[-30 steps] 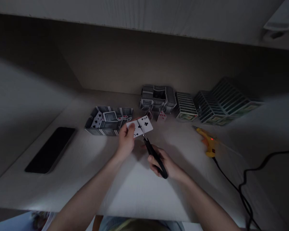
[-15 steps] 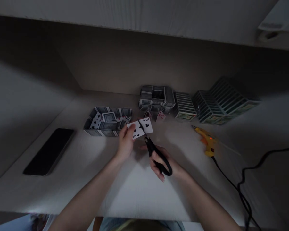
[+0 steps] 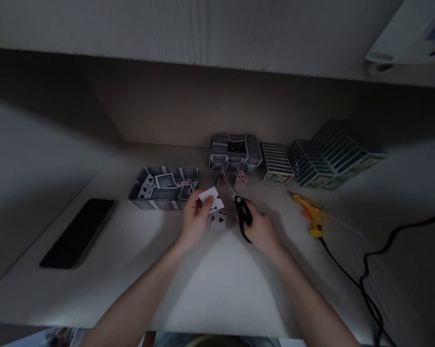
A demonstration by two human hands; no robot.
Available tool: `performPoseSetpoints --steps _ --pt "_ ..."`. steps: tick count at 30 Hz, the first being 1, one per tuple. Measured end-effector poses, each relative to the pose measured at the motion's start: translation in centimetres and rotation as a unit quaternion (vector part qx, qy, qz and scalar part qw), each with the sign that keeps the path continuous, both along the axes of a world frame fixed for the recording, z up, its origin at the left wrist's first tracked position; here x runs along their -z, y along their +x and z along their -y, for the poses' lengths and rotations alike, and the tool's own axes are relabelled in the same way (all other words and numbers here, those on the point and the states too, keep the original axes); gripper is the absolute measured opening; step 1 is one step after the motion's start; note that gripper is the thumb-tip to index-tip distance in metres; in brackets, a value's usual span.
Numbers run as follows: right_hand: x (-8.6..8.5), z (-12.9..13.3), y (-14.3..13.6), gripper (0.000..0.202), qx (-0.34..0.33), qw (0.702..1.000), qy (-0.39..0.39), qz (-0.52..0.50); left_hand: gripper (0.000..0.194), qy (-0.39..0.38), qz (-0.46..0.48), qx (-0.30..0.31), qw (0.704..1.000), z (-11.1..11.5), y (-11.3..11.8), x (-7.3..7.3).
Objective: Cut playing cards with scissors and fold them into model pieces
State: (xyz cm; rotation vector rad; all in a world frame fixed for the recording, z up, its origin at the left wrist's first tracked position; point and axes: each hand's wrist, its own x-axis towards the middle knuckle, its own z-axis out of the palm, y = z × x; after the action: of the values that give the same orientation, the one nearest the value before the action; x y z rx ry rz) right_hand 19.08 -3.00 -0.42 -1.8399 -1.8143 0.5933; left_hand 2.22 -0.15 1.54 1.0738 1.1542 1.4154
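My left hand (image 3: 195, 217) pinches a cut piece of a playing card (image 3: 212, 198) with black club marks. Just below it, the other cut piece (image 3: 219, 220) lies face up on the table. In my right hand (image 3: 260, 226) is a pair of black-handled scissors (image 3: 243, 212), its blades pointing up and left, apart from the card. Behind the blades stand small folded card pieces (image 3: 241, 178) with red marks. An open box made of cards (image 3: 156, 204), holding loose playing cards, sits to the left of my left hand.
At the back stand a car-like model built of cards (image 3: 235, 152) and stepped card structures (image 3: 336, 159). A yellow glue gun (image 3: 313, 212) with a lit red light and black cord (image 3: 342, 267) lies right. A black phone (image 3: 78, 233) lies left. A shelf (image 3: 203, 33) overhangs.
The card has been cut through; one piece now lies on the table while my left hand keeps the other. My right hand has drawn the scissors off to the right.
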Motion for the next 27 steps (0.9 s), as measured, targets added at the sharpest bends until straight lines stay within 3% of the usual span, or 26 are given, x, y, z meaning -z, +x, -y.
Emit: performPoseSetpoints --steps 2,8,13,17,20,24,27 --pt "0.2 -0.1 0.3 0.048 -0.005 0.999 -0.01 0.045 0.02 -0.007 -0.011 0.006 1.0 0.0 0.1 -0.1" --pt "-0.3 0.0 0.4 0.048 -0.048 0.999 -0.009 0.023 0.042 0.054 -0.023 0.003 0.998 -0.2 0.4 0.4" --pt "-0.9 0.1 1.0 0.058 -0.06 0.99 0.012 0.124 0.023 0.026 -0.071 0.017 0.997 -0.1 0.6 1.1" --pt "-0.9 0.2 1.2 0.063 -0.073 0.981 -0.001 0.181 0.02 0.001 -0.082 0.035 0.996 0.0 0.4 1.2" --pt "-0.8 0.2 1.0 0.062 -0.074 0.984 -0.013 0.161 0.02 0.008 -0.117 0.066 0.991 -0.1 0.3 1.2" --pt "-0.8 0.2 0.8 0.054 -0.067 0.993 -0.025 0.093 0.016 0.095 -0.177 0.105 0.974 0.0 0.4 1.8" --pt "-1.0 0.3 0.8 0.044 -0.079 0.996 -0.024 0.046 0.02 0.084 -0.177 0.119 0.973 0.0 0.7 2.4"
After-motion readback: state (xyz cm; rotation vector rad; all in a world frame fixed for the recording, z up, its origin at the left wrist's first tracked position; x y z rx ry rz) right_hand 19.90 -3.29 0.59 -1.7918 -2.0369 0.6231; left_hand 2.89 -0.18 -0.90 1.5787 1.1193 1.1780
